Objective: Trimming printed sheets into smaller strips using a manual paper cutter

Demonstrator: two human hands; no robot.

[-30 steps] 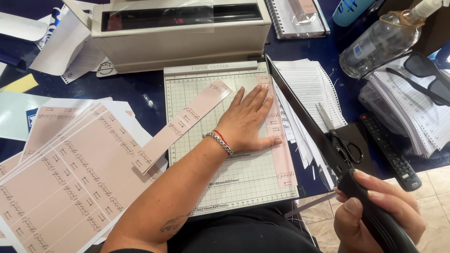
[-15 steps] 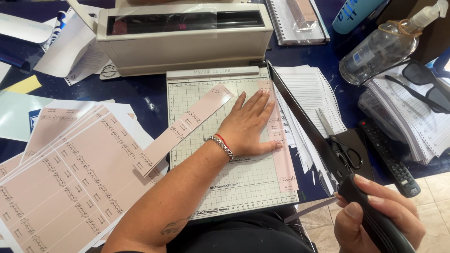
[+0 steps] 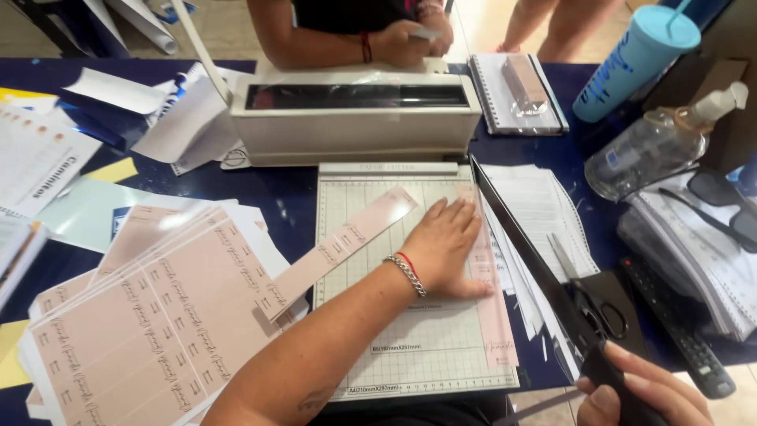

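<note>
The left hand lies flat, fingers spread, pressing a pink sheet along the right edge of the paper cutter. The right hand wraps closed around the raised blade's handle at the cutter's near right corner.

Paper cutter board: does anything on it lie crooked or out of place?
Yes. A long pink strip lies diagonally across the paper cutter board, its lower end overhanging the left edge. The left hand presses another pink strip straight along the blade edge.

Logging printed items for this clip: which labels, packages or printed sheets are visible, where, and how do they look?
Pink strip: on cutter board, under left hand.
Pink printed sheets: stacked left.
Clear pump bottle: right, blue label.
Teal tumbler: far right.
Cutter handle: black, in right hand.
</note>
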